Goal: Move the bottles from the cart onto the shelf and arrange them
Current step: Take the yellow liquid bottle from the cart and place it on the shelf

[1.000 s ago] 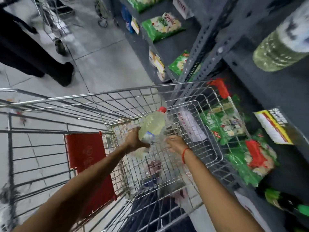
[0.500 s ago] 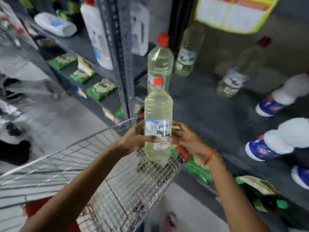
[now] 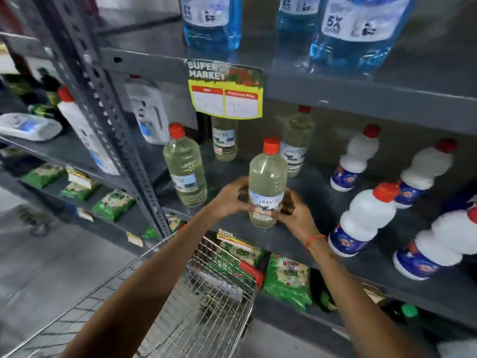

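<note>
A clear bottle of pale yellow liquid with a red cap (image 3: 267, 177) stands upright at the front of the grey shelf (image 3: 304, 236). My left hand (image 3: 228, 198) grips its left side and my right hand (image 3: 296, 215) grips its right side, both at the label. Three similar bottles stand on the same shelf: one to the left (image 3: 184, 169), one behind under the price tag (image 3: 224, 138), one behind to the right (image 3: 296, 143). The wire cart (image 3: 206, 306) is below my arms against the shelf.
White bottles with red caps and blue labels (image 3: 361, 223) fill the shelf's right side. Large blue-liquid bottles (image 3: 353, 34) stand on the shelf above. A perforated grey upright (image 3: 103, 112) divides the shelving at left. Green packets (image 3: 286, 282) lie on the lower shelf.
The bottle came up out of the cart in both hands and moved forward onto the shelf, where its base now rests. My view rose from the cart to the shelf.
</note>
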`<action>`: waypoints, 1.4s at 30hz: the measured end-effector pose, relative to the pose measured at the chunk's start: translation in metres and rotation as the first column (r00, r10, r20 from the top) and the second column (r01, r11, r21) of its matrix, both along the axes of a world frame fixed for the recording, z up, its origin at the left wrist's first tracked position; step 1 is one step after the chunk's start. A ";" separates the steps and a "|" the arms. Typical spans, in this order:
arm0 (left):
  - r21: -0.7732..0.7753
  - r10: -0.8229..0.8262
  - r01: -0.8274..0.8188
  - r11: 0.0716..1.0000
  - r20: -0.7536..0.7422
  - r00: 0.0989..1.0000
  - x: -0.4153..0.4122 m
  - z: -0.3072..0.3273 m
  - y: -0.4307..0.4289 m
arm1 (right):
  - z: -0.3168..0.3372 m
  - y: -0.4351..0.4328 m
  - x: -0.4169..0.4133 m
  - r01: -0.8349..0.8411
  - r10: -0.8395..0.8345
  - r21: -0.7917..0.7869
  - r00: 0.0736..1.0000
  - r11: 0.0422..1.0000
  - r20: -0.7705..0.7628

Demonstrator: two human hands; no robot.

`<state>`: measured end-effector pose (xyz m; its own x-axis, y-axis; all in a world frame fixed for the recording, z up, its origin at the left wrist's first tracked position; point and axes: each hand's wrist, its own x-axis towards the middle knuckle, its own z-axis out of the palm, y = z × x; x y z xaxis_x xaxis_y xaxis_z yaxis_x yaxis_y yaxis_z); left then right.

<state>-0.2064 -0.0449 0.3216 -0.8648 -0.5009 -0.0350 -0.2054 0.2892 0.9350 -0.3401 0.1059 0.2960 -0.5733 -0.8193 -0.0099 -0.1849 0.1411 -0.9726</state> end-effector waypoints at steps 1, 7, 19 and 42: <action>0.001 -0.024 0.024 1.000 0.006 1.000 -0.004 -0.001 -0.003 | -0.002 0.000 -0.001 0.022 -0.022 -0.009 1.000 1.000 0.001; 0.069 -0.053 0.052 0.996 0.010 0.999 0.008 -0.013 0.003 | -0.023 0.003 0.004 0.104 -0.105 -0.004 0.994 0.995 -0.043; -0.120 0.802 -0.811 0.573 -0.120 0.585 0.079 -0.062 -0.026 | -0.053 -0.031 0.055 0.497 -0.494 -0.008 0.860 0.868 -0.132; -0.140 0.738 -0.738 0.660 -0.064 0.672 0.080 -0.067 -0.054 | -0.055 -0.023 0.059 0.562 -0.557 -0.021 0.813 0.827 -0.167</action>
